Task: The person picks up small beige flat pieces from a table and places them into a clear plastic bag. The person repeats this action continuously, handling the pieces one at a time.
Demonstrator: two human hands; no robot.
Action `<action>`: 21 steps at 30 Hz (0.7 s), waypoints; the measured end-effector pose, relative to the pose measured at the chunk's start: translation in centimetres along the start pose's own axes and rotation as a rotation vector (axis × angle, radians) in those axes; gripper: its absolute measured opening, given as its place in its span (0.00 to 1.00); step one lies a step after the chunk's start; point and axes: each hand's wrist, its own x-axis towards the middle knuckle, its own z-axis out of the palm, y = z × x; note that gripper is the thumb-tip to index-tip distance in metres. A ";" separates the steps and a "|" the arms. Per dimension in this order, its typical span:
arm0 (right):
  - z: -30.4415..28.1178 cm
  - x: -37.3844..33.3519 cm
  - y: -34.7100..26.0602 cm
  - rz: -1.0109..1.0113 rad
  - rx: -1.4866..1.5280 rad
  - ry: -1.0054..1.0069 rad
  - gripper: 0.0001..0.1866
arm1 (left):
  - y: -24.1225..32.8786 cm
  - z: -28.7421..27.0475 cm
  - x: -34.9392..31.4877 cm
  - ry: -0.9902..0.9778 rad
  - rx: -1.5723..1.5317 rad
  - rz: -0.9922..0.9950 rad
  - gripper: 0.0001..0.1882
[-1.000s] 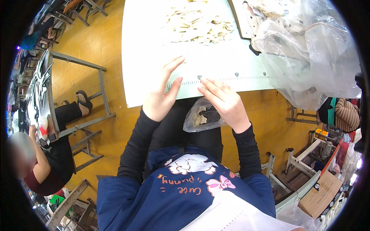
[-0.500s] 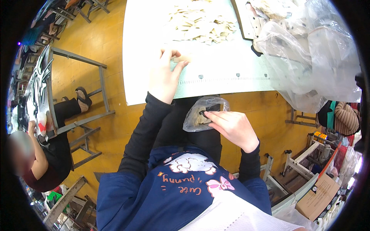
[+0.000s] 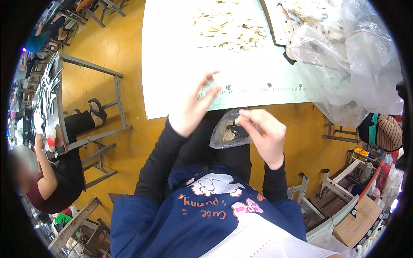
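My left hand [image 3: 194, 105] hovers over the near edge of the white table [image 3: 167, 64]. Its thumb and fingers are apart, with nothing seen between them. A clear plastic bag [image 3: 218, 136] rests at my lap, its mouth facing up. Inside it lie a cream-coloured piece [image 3: 228, 136] and something dark. Over the bag's right side, my right hand [image 3: 267, 133] has thumb and fingers pinched together; what they hold, if anything, is too small to make out. Farther back on the table spreads a pile of small, flat cream pieces [image 3: 234, 32].
Large clear plastic bags [image 3: 365, 64] hang over the table's right side, beside a dark-edged board [image 3: 270, 21]. A printed ruler scale [image 3: 258, 90] runs along the near edge. A person [image 3: 51, 185] sits at a metal-framed table [image 3: 92, 66] on the left. A cardboard box [image 3: 358, 221] stands lower right.
My left hand has drawn back toward me from the table surface, and the cream piece it held is gone from its fingers. My right hand has lifted slightly and shifted right over the bag.
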 end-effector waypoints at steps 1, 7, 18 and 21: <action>-0.4 -0.6 0.1 -0.009 0.010 -0.100 0.11 | -0.5 0.0 1.2 0.070 0.072 0.158 0.22; -0.5 -2.4 0.3 -0.035 -0.223 -0.359 0.16 | -2.2 1.8 3.6 0.151 0.474 0.422 0.24; 0.6 3.5 4.8 -0.225 -0.554 -0.149 0.27 | -2.3 -0.3 -0.4 -0.090 0.136 0.330 0.22; 0.0 2.7 4.8 -0.248 -0.485 -0.231 0.30 | -2.5 -0.6 -0.7 -0.075 0.150 0.275 0.20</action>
